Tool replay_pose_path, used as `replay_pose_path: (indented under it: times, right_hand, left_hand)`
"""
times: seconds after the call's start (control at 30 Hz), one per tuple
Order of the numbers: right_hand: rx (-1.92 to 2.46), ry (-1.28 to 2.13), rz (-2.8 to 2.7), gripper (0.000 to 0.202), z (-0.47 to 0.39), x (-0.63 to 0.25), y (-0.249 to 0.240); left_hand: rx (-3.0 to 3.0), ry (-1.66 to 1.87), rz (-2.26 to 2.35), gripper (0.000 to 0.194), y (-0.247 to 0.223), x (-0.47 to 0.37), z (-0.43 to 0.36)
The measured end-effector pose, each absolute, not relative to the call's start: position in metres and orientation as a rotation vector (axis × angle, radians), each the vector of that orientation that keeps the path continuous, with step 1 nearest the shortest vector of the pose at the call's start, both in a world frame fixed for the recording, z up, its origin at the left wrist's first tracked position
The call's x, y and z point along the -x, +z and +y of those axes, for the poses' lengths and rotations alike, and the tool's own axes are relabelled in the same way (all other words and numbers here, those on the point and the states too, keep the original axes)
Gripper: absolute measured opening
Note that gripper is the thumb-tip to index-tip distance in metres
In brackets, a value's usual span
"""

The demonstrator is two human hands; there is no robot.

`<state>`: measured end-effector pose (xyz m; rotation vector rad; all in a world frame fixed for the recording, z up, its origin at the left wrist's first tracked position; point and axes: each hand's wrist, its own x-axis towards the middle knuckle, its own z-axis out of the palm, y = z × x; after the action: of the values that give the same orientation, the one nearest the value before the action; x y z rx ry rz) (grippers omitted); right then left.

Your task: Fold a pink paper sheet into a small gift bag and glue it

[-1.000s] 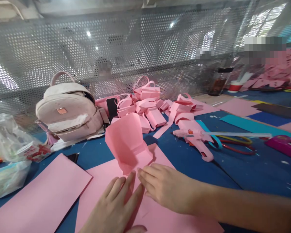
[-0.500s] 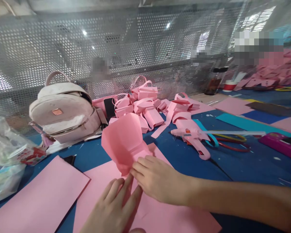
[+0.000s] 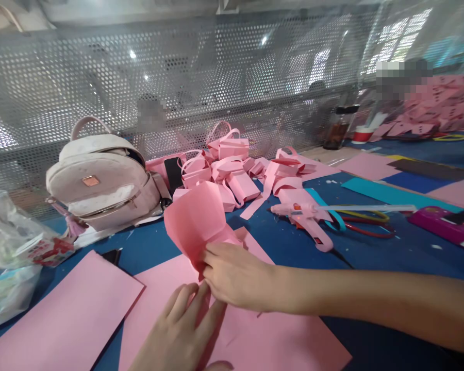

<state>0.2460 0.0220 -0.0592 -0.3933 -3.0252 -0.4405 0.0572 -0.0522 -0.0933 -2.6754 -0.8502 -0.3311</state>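
A partly folded pink paper piece (image 3: 195,216) stands up from a flat pink sheet (image 3: 278,340), its creased flaps raised like an open box. My right hand (image 3: 237,278) has its fingers curled over the lower inside of the folded piece. Close by, my left hand (image 3: 180,324) pinches the near edge at its base, with the thumb low at the picture's bottom. The two hands' fingertips nearly meet there. My own fingers hide the part of the crease under them.
Further back are several small pink paper bags (image 3: 232,165) and a white backpack (image 3: 100,180). A pink glue gun (image 3: 305,214) lies to the right, near a magenta tool (image 3: 441,226). Another pink sheet (image 3: 62,309) and plastic bags (image 3: 7,232) are at left.
My right hand has shifted slightly left and further onto the folded piece, and its forearm sits a little higher. My left hand stays nearly in place. The view has turned slightly.
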Motion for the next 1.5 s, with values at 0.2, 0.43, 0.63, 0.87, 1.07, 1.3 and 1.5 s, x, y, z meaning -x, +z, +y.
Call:
replay_pose_path:
  times: [0.2, 0.43, 0.63, 0.87, 1.07, 1.3, 1.5]
  right_hand:
    - [0.367, -0.4, -2.963, 0.017, 0.024, -0.247, -0.063]
    - [0.623, -0.31, -2.826, 0.016, 0.021, -0.247, -0.081]
    - [0.628, -0.406, -2.708, 0.024, 0.027, -0.241, -0.094]
    - [0.669, -0.266, -2.676, 0.023, 0.029, -0.241, -0.095]
    - [0.698, -0.149, -2.683, 0.019, 0.028, -0.239, -0.092]
    - [0.705, 0.004, -2.603, 0.015, 0.025, -0.241, -0.085]
    - [0.673, 0.072, -2.522, 0.016, 0.023, -0.24, -0.087]
  left_hand:
    - [2.658, -0.325, -0.772, 0.068, -0.086, -0.058, -0.05]
    - [2.599, -0.746, -0.862, 0.014, -0.073, -0.043, -0.039]
    - [2.713, -0.776, -1.278, 0.022, -0.092, -0.028, -0.021]
    - [2.682, -0.723, -1.847, 0.017, -0.084, -0.031, -0.01]
    - [2.663, -0.835, -2.031, 0.018, -0.075, -0.035, -0.005]
    - [2.667, -1.27, -2.211, 0.008, -0.078, -0.029, -0.01]
    - [2.647, -1.883, -2.398, 0.012, -0.085, -0.031, -0.013]
